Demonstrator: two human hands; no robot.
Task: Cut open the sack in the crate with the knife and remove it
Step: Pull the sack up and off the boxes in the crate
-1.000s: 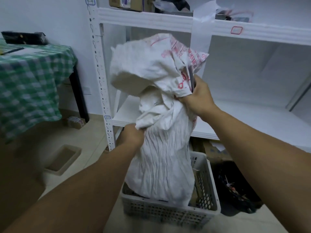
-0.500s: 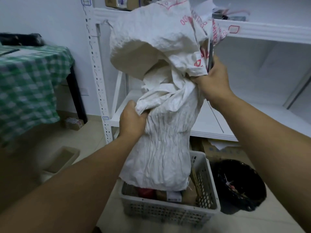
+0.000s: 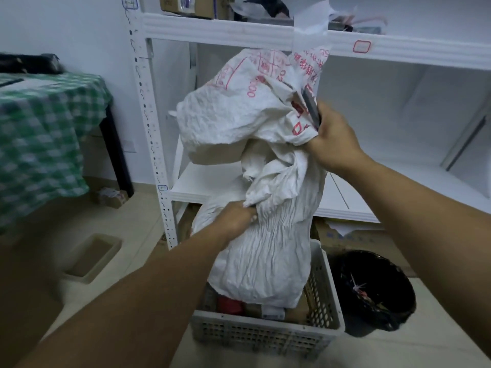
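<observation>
A crumpled white woven sack (image 3: pixel 263 251) with red print hangs over the grey perforated crate (image 3: pixel 265 335) on the floor, its lower end still inside the crate's rim. My left hand (image 3: pixel 235 217) grips the sack's bunched middle. My right hand (image 3: pixel 332 136) clutches the sack's upper part and holds the knife (image 3: pixel 311 107), whose grey blade points up against the cloth. Small boxes and a red item (image 3: pixel 231 305) lie in the crate under the sack.
A white metal shelving unit (image 3: pixel 239 33) stands right behind the crate. A black bin (image 3: pixel 374 290) sits to the crate's right, a table with a green checked cloth (image 3: pixel 45 134) to the left, and a shallow beige tray (image 3: pixel 91 257) on the floor.
The sack went up, then came down somewhat. My right hand with the knife dropped from beside the top shelf. My left hand regripped lower on the sack. Crate contents show beneath it.
</observation>
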